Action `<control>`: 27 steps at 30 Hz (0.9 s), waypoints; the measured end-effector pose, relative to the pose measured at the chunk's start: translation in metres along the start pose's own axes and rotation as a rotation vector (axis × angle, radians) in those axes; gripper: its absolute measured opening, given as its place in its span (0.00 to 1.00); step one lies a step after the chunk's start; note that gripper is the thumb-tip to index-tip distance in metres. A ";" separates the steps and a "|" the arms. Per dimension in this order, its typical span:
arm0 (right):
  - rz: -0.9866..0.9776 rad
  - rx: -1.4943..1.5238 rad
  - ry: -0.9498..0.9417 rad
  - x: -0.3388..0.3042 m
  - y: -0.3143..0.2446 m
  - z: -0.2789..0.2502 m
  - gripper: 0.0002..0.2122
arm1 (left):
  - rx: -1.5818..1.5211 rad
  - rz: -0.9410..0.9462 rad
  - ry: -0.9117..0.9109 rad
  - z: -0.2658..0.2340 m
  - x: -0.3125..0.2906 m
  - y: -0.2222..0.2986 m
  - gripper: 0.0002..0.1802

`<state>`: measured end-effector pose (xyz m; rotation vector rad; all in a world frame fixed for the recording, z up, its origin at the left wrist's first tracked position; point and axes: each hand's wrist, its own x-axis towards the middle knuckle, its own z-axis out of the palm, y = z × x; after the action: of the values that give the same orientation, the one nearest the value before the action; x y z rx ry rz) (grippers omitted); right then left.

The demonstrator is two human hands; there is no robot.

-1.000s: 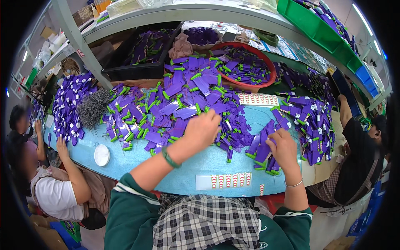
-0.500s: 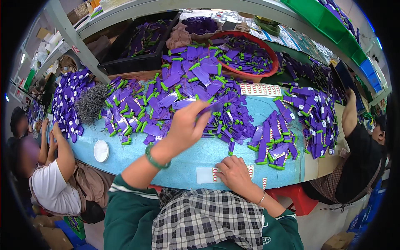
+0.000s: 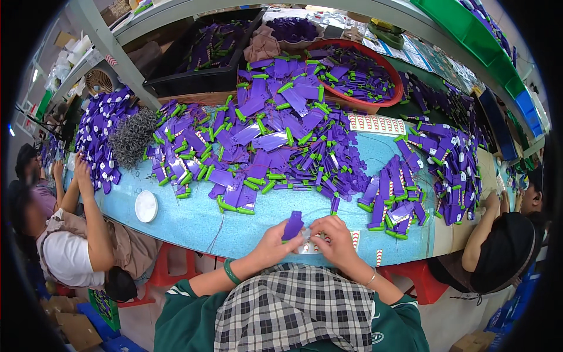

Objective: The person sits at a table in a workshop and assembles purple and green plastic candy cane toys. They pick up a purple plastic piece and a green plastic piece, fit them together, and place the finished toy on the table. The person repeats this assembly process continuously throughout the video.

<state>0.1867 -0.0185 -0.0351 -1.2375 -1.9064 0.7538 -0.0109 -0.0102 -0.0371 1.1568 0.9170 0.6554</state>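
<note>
My left hand (image 3: 271, 247), with a green bangle at the wrist, holds a flat purple plastic piece (image 3: 293, 225) upright near the table's front edge. Close beside it, my right hand (image 3: 333, 239) has thumb and fingers pinched together; a small pale scrap (image 3: 306, 234) shows between the two hands, too small to make out. Partly under the right hand lies a white backing strip with red-marked stickers (image 3: 355, 239). A heap of purple pieces with green ends (image 3: 270, 141) spreads beyond my hands, and a smaller pile of striped ones (image 3: 392, 196) lies to the right.
A round white lid (image 3: 146, 206) sits at left on the blue table (image 3: 182, 226). Behind the heap stand a black crate (image 3: 193, 83) and a red basin (image 3: 399, 88). A sticker sheet (image 3: 376, 124) lies farther back. Co-workers sit at both sides.
My left hand has come down from the heap toward my right hand, bringing the purple piece. The right hand has lifted off the sticker strip into a pinch.
</note>
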 end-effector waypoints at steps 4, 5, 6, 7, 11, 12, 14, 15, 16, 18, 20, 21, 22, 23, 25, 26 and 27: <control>0.245 0.258 -0.126 0.007 -0.012 -0.021 0.05 | 0.140 -0.039 -0.044 0.003 0.002 0.016 0.07; 0.200 0.242 -0.003 0.011 -0.022 -0.023 0.06 | 0.063 -0.045 -0.010 0.004 0.002 0.019 0.07; 0.151 0.226 0.117 0.017 -0.034 -0.022 0.06 | -0.014 -0.047 0.027 0.004 0.002 0.021 0.07; 0.101 0.210 0.236 0.021 -0.041 -0.022 0.07 | -0.091 -0.049 0.065 0.004 0.003 0.023 0.07; 0.173 0.348 0.095 0.021 -0.040 -0.021 0.08 | -0.184 0.003 0.031 0.002 0.006 0.028 0.09; 0.148 0.367 0.075 0.019 -0.033 -0.014 0.07 | -0.221 0.028 0.022 0.003 0.005 0.028 0.09; 0.157 0.434 0.094 0.017 -0.028 -0.009 0.06 | -0.295 0.078 0.004 0.005 0.003 0.028 0.11; 0.192 0.486 0.128 0.015 -0.028 -0.006 0.05 | -0.373 0.046 0.007 0.005 0.002 0.029 0.13; 0.229 0.537 0.162 0.015 -0.028 -0.004 0.05 | -0.451 0.014 0.008 0.004 0.002 0.032 0.15; 0.286 0.566 0.104 0.016 -0.030 -0.004 0.05 | -0.569 -0.017 -0.013 0.004 0.000 0.032 0.20; 0.315 0.585 0.079 0.016 -0.031 -0.001 0.05 | -0.648 -0.014 -0.059 0.003 -0.001 0.028 0.23; 0.314 0.586 0.085 0.016 -0.030 0.001 0.05 | -0.667 -0.020 -0.077 0.004 -0.002 0.029 0.23; 0.313 0.588 0.093 0.016 -0.030 0.002 0.06 | -0.686 -0.027 -0.096 0.004 -0.002 0.031 0.23; 0.324 0.594 0.100 0.016 -0.029 0.002 0.06 | -0.705 -0.034 -0.115 0.004 -0.003 0.032 0.24; 0.346 0.606 0.115 0.015 -0.028 0.003 0.06 | -0.702 -0.034 -0.121 0.006 -0.002 0.032 0.23; 0.339 0.602 0.117 0.015 -0.027 0.004 0.06 | -0.700 -0.034 -0.123 0.006 -0.002 0.031 0.23; 0.331 0.599 0.119 0.014 -0.025 0.005 0.06 | -0.701 -0.035 -0.127 0.006 -0.002 0.031 0.23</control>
<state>0.1658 -0.0149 -0.0143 -1.1774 -1.2486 1.2784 -0.0058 -0.0053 -0.0058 0.5443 0.5244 0.7809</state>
